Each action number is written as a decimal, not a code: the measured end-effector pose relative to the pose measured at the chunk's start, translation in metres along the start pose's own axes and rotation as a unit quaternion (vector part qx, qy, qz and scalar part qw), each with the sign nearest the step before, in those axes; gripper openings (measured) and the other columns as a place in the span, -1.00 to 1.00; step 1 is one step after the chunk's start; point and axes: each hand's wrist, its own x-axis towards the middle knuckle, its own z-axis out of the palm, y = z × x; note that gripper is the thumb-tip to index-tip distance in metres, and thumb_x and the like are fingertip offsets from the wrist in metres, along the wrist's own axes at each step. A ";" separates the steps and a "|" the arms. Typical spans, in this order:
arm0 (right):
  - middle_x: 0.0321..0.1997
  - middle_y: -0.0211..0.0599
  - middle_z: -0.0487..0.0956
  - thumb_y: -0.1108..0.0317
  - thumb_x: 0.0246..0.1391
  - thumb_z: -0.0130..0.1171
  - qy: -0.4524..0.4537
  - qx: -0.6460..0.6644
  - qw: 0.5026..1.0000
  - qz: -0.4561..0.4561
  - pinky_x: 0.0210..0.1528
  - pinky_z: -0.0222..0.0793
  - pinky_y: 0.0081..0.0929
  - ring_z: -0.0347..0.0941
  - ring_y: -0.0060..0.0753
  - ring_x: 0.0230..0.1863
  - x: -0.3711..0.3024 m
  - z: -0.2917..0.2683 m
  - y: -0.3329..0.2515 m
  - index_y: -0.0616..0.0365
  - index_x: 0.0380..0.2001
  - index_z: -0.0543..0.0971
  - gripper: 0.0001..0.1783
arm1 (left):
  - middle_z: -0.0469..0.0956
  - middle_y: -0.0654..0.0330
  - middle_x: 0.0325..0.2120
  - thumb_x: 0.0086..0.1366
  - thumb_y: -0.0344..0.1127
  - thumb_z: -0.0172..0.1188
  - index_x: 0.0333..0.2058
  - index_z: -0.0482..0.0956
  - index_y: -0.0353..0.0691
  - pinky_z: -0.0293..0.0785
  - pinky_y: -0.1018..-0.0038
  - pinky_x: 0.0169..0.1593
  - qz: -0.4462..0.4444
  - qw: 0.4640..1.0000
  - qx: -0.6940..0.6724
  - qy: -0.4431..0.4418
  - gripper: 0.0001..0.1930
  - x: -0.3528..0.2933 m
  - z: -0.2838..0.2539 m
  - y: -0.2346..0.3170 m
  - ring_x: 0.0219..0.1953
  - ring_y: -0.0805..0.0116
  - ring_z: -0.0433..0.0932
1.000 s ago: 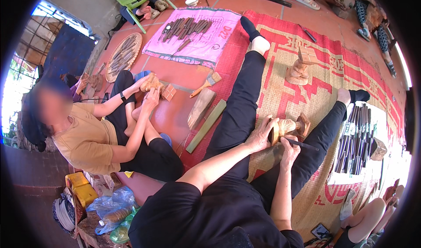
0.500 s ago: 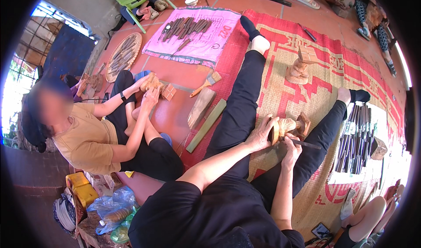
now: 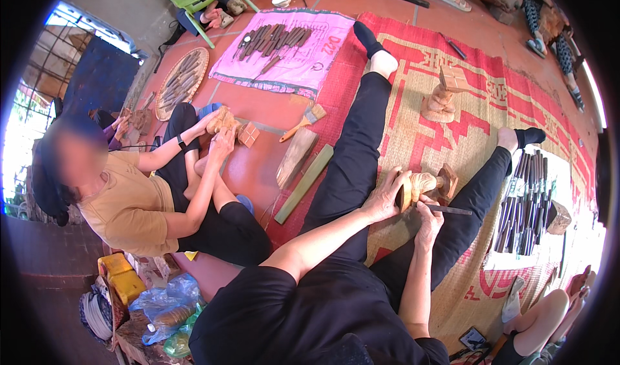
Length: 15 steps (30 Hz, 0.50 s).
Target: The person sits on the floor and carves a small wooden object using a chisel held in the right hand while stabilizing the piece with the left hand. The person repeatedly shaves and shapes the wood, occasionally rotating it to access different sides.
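Note:
Between my outstretched legs lies a carved wooden figure (image 3: 423, 183) on its side, with a round base at its left end and a flat angular piece at its right. My left hand (image 3: 385, 196) is closed round the base end. In my right hand (image 3: 428, 224) is a slim carving chisel (image 3: 452, 210), its dark shaft sticking out to the right. The chisel's left end is close against the figure's near side; my fingers partly hide the contact. A similar wooden figure (image 3: 439, 105) stands upright on the mat beyond.
A red and tan woven mat (image 3: 475, 132) spreads under me. Rows of chisels (image 3: 524, 200) lie on white cloth at right, more tools (image 3: 274, 41) on a pink cloth. To the left are a brush (image 3: 303, 123), wood strips (image 3: 303, 185) and a seated co-worker (image 3: 129, 194) holding another carving.
The outer end of the chisel has tipped slightly upward in my right hand, which has shifted a little. My left hand and the figure look nearly still.

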 end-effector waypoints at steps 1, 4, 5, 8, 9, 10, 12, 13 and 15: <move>-0.16 -0.38 0.60 0.60 -0.04 0.28 0.000 0.004 1.000 0.001 0.00 0.29 -0.57 0.43 -0.59 -0.18 0.000 0.000 0.000 0.23 -0.36 0.62 -0.87 | 0.09 -0.10 0.22 -0.11 -0.42 0.45 0.32 0.03 -0.04 0.39 0.13 0.18 0.000 1.000 -0.005 0.001 0.02 0.000 0.000 0.000 0.25 -0.19 0.24; -0.16 -0.38 0.60 0.60 -0.03 0.28 0.002 0.007 1.000 0.013 0.00 0.30 -0.57 0.42 -0.59 -0.17 -0.001 0.001 -0.001 0.23 -0.35 0.61 -0.87 | 0.09 -0.08 0.21 -0.11 -0.40 0.46 0.32 0.03 -0.05 0.41 0.13 0.17 0.005 1.000 -0.001 0.005 0.02 0.000 0.001 -0.001 0.25 -0.18 0.23; -0.16 -0.38 0.60 0.60 -0.03 0.28 0.004 0.007 1.000 0.018 0.00 0.30 -0.57 0.42 -0.59 -0.17 -0.002 0.002 -0.002 0.23 -0.35 0.61 -0.87 | 0.10 -0.06 0.20 -0.11 -0.39 0.46 0.31 0.03 -0.05 0.43 0.14 0.17 0.008 1.000 0.003 0.006 0.02 0.000 0.001 -0.001 0.25 -0.17 0.22; -0.16 -0.38 0.60 0.60 -0.04 0.28 0.006 0.011 1.000 0.027 0.00 0.30 -0.58 0.42 -0.59 -0.17 -0.004 0.005 -0.006 0.23 -0.35 0.61 -0.87 | 0.10 -0.06 0.20 -0.12 -0.38 0.47 0.31 0.04 -0.05 0.43 0.14 0.16 0.011 1.000 0.003 0.008 0.02 0.000 0.001 -0.001 0.25 -0.17 0.22; -0.16 -0.39 0.60 0.60 -0.04 0.28 0.004 0.010 1.000 0.026 -0.01 0.30 -0.59 0.42 -0.59 -0.18 -0.005 0.005 -0.006 0.24 -0.34 0.62 -0.86 | 0.10 -0.06 0.20 -0.12 -0.38 0.47 0.31 0.04 -0.05 0.43 0.14 0.16 0.010 1.000 0.003 0.006 0.02 0.000 0.000 0.000 0.25 -0.17 0.22; -0.16 -0.39 0.60 0.60 -0.04 0.28 0.003 0.009 1.000 0.024 -0.01 0.30 -0.59 0.42 -0.60 -0.18 -0.006 0.005 -0.006 0.24 -0.33 0.62 -0.85 | 0.10 -0.06 0.20 -0.12 -0.38 0.47 0.31 0.04 -0.05 0.43 0.14 0.16 0.008 1.000 0.002 0.003 0.03 0.000 0.000 0.000 0.25 -0.17 0.22; -0.17 -0.40 0.60 0.60 -0.04 0.28 -0.001 0.008 1.000 0.022 -0.01 0.30 -0.60 0.42 -0.60 -0.19 -0.007 0.006 -0.007 0.24 -0.31 0.63 -0.84 | 0.10 -0.08 0.20 -0.12 -0.40 0.46 0.31 0.04 -0.04 0.42 0.13 0.16 0.007 1.000 0.000 0.003 0.02 0.000 -0.001 0.001 0.24 -0.17 0.24; -0.17 -0.40 0.60 0.60 -0.04 0.28 -0.002 0.007 1.000 0.021 -0.01 0.30 -0.60 0.42 -0.61 -0.20 -0.008 0.007 -0.008 0.24 -0.30 0.63 -0.83 | 0.10 -0.09 0.21 -0.12 -0.42 0.45 0.31 0.05 -0.04 0.41 0.12 0.16 0.006 1.000 -0.003 0.004 0.01 0.000 -0.001 0.001 0.23 -0.18 0.26; -0.18 -0.40 0.60 0.59 -0.04 0.28 -0.003 0.007 1.000 0.020 -0.01 0.30 -0.60 0.42 -0.61 -0.20 -0.008 0.006 -0.008 0.24 -0.29 0.64 -0.82 | 0.09 -0.10 0.22 -0.11 -0.44 0.44 0.31 0.05 -0.04 0.41 0.10 0.16 0.005 1.000 -0.006 0.005 0.00 0.000 -0.001 0.001 0.21 -0.19 0.28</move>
